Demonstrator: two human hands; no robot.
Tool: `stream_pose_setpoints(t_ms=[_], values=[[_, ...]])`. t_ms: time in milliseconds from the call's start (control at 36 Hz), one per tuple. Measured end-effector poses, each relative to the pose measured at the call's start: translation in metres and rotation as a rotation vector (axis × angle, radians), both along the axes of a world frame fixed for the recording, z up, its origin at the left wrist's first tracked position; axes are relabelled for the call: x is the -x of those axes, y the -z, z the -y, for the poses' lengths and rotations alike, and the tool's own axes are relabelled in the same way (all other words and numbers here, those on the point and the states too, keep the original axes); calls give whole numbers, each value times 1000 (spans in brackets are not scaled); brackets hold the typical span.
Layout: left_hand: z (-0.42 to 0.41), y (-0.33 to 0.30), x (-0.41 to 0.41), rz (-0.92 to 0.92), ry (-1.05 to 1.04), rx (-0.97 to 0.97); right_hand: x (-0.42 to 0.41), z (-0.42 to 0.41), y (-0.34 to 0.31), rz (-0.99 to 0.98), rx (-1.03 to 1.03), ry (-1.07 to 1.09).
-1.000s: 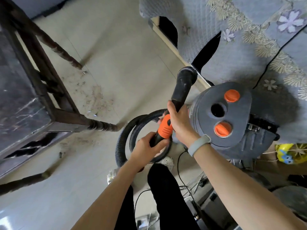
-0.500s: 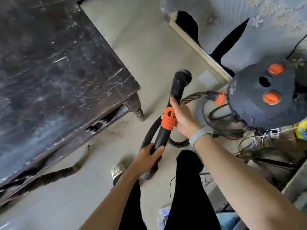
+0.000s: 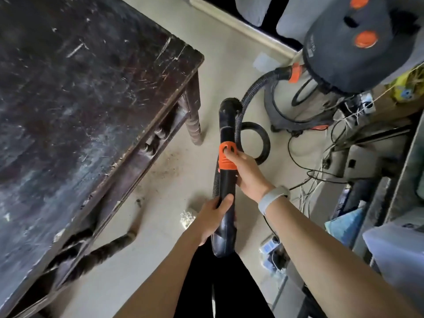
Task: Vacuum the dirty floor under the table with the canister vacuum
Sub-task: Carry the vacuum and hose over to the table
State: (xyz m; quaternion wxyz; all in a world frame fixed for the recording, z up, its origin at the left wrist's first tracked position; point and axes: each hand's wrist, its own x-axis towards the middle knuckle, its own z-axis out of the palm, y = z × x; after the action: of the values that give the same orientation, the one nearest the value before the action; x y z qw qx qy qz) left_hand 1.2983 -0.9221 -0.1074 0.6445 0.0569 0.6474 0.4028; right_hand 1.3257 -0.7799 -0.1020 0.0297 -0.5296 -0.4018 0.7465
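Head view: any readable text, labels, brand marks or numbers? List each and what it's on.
Canister vacuum: pale lettering runs up the left side of its dark lid, too small and blurred to read.
Yellow packaging by the right edge: coloured print, nothing legible.
Wand, held by left hand and right hand: no text seen.
Wristband, dark table: no text seen.

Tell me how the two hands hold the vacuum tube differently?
The right hand grips the tube higher, at its orange collar, and wears a pale wristband. The left hand grips lower, on black plastic, with a bare wrist. Both curl round the same tube.
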Motion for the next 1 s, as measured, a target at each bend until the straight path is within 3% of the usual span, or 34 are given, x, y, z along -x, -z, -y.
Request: stream_pose_setpoints(t_ms=[139,361,500,611,694,778,917,1000], values=[[29,9,-30,55,-67,6,-41,31,17,91,-26,16],[74,39,-53,148,-373,46,-124,110,81,384,-155,-61],[79,66,-59,296,-559,88,-168,143,155,620,63,-75],[85,77,-54,392,-618,110,-182,155,171,678,172,-34],[91,80,-40,424,-656,138,-192,157,165,553,406,143],[91,82,-24,448,-745,157,-199,156,155,312,587,480],[85,67,-13,441,-688,250,-194,146,115,56,433,863],[84,57,-20,314,-535,348,-198,135,78,-19,338,1011]])
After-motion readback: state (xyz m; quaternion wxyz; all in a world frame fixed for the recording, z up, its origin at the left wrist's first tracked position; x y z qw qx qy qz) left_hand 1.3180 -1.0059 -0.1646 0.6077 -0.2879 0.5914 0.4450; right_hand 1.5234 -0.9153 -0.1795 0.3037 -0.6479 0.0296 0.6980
